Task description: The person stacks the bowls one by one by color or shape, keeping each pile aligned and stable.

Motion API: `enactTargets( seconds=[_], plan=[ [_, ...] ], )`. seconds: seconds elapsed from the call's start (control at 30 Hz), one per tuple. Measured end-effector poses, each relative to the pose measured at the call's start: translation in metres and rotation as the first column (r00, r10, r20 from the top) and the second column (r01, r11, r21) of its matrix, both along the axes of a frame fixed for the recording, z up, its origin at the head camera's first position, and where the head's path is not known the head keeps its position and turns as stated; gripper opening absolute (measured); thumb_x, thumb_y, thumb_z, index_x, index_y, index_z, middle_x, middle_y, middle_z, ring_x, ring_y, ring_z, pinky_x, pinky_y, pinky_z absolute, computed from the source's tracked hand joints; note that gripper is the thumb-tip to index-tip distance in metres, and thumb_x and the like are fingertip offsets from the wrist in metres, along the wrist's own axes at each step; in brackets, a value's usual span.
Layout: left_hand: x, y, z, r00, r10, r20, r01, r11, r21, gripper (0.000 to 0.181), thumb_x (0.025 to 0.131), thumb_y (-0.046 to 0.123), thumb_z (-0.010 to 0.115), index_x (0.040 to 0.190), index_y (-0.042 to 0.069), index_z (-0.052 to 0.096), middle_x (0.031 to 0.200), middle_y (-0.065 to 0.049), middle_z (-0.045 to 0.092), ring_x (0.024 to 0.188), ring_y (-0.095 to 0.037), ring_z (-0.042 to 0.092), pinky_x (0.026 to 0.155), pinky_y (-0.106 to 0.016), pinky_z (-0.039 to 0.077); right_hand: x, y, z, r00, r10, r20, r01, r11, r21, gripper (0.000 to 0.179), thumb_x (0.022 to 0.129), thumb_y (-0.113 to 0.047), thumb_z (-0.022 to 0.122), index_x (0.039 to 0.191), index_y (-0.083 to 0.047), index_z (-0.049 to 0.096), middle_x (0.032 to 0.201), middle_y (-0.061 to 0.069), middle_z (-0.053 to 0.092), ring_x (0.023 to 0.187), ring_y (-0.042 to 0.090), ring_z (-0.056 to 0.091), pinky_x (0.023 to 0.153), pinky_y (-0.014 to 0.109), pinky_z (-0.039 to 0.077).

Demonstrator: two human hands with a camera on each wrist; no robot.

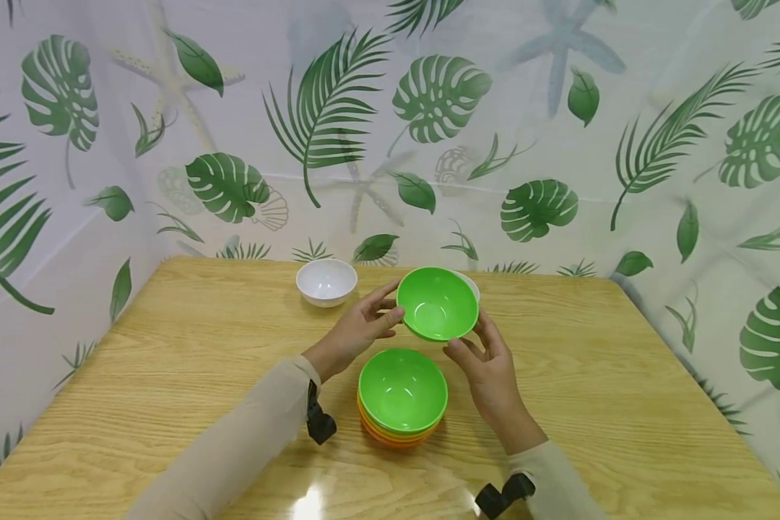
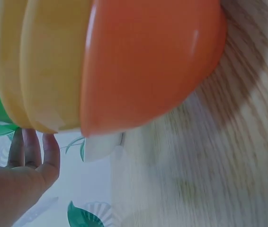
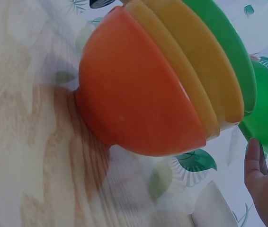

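Both hands hold a green bowl [image 1: 438, 303] up off the table, tilted so its inside faces the head camera. My left hand [image 1: 357, 328] grips the bowl's left side, thumb in front and fingers behind. On its lower right side, my right hand [image 1: 494, 375] grips it with the thumb near the front rim. Just below and nearer stands a stack of nested bowls with another green bowl [image 1: 403, 390] on top. In the right wrist view, two yellow bowls [image 3: 198, 56] show beneath that one, over an orange bowl [image 3: 134, 90] at the bottom.
A white bowl [image 1: 327, 282] stands upright at the back of the wooden table [image 1: 201, 347], left of the hands. Another white bowl [image 1: 472, 286] is mostly hidden behind the raised green one. A leaf-printed cloth [image 1: 377, 130] hangs behind the table and along its sides.
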State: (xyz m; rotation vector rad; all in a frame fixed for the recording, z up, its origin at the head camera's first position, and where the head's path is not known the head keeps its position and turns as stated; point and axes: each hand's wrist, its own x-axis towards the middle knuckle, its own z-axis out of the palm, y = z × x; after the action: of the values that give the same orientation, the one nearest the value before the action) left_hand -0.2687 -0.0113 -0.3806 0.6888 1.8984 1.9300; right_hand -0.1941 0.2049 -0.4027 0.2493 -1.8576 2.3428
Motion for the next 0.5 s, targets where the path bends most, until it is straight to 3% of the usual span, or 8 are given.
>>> enactTargets(
  seconds=[0.23,0.33,0.5],
  plan=[
    [0.006,-0.001,0.003,0.997,0.030,-0.066,-0.029,0.999,0.026,0.053,0.099,0.018,0.055,0.148,0.015,0.037,0.152,-0.006,0.035,0.138,-0.027,0.036,0.108,-0.043,0.039,0.005,-0.003,0.004,0.998,-0.044,-0.035,0.044,0.999,0.005,0.063,0.095,0.004,0.054,0.150,-0.003,0.025,0.140,0.002,0.036,0.116,0.008,0.052,0.096,0.023,0.048],
    [0.009,-0.004,0.006,0.995,0.058,-0.085,-0.057,0.998,0.013,0.052,0.096,0.019,0.059,0.145,0.014,0.042,0.151,-0.002,0.038,0.138,-0.023,0.036,0.109,-0.039,0.038,0.006,-0.004,0.005,0.997,-0.050,-0.062,0.050,0.999,-0.001,0.061,0.095,0.003,0.053,0.149,0.000,0.025,0.144,0.003,0.035,0.122,0.008,0.049,0.100,0.022,0.045],
    [0.013,-0.008,0.010,0.988,0.084,-0.133,-0.082,0.996,0.019,0.055,0.093,0.018,0.065,0.143,0.013,0.044,0.146,-0.004,0.044,0.135,-0.022,0.039,0.111,-0.044,0.033,0.010,-0.002,0.009,0.995,-0.027,-0.097,0.032,0.998,0.049,0.064,0.096,0.000,0.053,0.152,-0.006,0.021,0.154,0.007,0.027,0.133,0.016,0.040,0.102,0.024,0.043]
  ],
)
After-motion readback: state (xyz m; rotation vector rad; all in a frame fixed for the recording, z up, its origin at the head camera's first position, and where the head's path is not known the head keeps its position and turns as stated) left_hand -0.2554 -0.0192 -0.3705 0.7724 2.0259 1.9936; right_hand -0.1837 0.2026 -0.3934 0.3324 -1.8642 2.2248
